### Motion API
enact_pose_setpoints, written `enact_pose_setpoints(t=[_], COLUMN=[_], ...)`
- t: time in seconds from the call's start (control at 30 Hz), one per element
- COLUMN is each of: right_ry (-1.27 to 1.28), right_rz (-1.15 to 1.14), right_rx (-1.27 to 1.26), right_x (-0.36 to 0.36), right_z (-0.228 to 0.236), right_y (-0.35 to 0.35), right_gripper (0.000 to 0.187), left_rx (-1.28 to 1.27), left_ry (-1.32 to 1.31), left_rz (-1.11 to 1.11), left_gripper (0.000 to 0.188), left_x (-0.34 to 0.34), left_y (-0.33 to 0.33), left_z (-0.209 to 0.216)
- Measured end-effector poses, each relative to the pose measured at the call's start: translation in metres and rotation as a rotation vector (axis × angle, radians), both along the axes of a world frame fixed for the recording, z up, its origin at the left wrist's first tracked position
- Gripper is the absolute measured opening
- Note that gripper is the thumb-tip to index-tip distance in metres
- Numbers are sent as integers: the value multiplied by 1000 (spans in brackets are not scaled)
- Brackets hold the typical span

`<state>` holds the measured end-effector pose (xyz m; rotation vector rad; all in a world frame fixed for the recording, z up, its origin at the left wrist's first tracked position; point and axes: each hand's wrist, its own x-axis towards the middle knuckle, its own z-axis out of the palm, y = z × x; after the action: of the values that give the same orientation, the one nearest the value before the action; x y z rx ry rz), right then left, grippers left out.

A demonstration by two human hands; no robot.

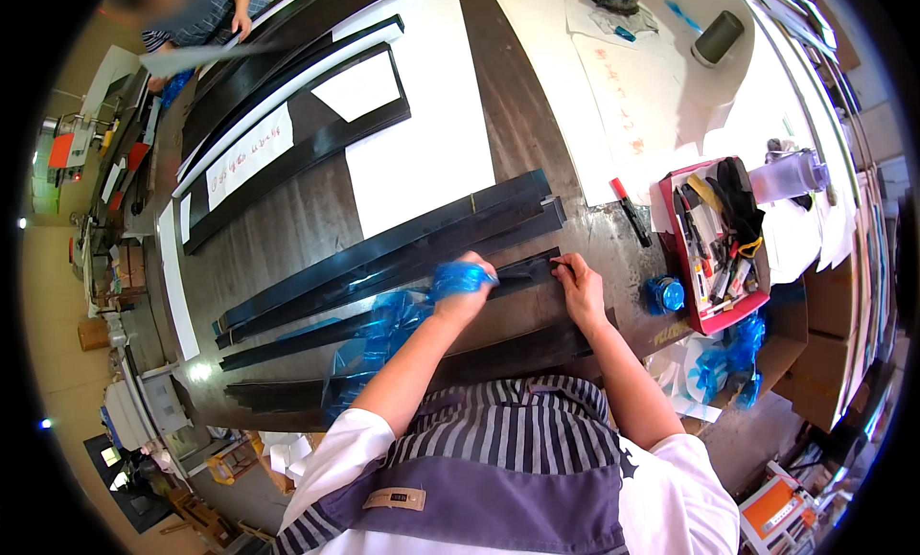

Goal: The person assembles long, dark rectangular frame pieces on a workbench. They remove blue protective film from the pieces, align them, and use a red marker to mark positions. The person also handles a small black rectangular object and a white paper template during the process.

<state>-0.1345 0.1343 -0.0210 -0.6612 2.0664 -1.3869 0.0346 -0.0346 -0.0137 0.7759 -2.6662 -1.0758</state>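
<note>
My left hand [466, 304] is closed around a bunched wad of shiny blue protective film [376, 336]. The rest of the film trails down along my left forearm, over the dark table. My right hand [585, 292] pinches the right end of a long, narrow black strip [525, 273] lying crosswise in front of me. Part of this strip is hidden behind my left hand and the film. Just beyond it lies a stack of long black profiles [402, 243]. Nearer my body another dark strip [517, 354] rests by the table edge.
Farther back are black frame pieces [287, 172] with white paper. To the right are a red marker [628, 210], a blue tape roll [665, 293], a red box of tools [678, 258] and a purple bottle [788, 175]. Another person [206, 18] works at far left.
</note>
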Motion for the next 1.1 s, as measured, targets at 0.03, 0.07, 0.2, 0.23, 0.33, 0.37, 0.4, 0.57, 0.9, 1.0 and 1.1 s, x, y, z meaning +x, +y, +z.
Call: enact_pose_setpoints(t=[0.03,0.07,0.2,0.23,0.33,0.37,0.4,0.57,0.9,1.0,1.1], right_ry=[13,22,112,240,600,706,810,787,716,545,174], right_rz=[16,35,173,186,219,220,220,259,386,258,57], right_rx=[21,41,129,77,51,135,221,129,12,-80,32], right_x=[-2,-3,-2,-4,-5,-1,5,18,18,7,-4], right_z=[0,5,6,6,15,17,19,29,26,30,12], right_y=[0,-1,2,4,3,4,5,2,5,4,6], right_gripper=[12,11,14,15,16,14,13,9,12,15,14], left_rx=[163,327,39,35,23,20,18,37,61,33,302], left_ry=[-19,-43,31,30,38,49,60,131,138,151,114], left_rz=[-55,-105,-137,-115,-71,-76,-81,-26,-77,-49,331], left_gripper=[16,16,21,20,17,18,18,25,25,16,12], left_x=[-5,-8,-19,-18,-18,-18,-18,-20,-27,-22,-17], left_y=[7,14,27,28,28,27,27,31,28,18,19], left_z=[9,15,-12,-15,-14,-12,-11,-10,-19,-11,-12])
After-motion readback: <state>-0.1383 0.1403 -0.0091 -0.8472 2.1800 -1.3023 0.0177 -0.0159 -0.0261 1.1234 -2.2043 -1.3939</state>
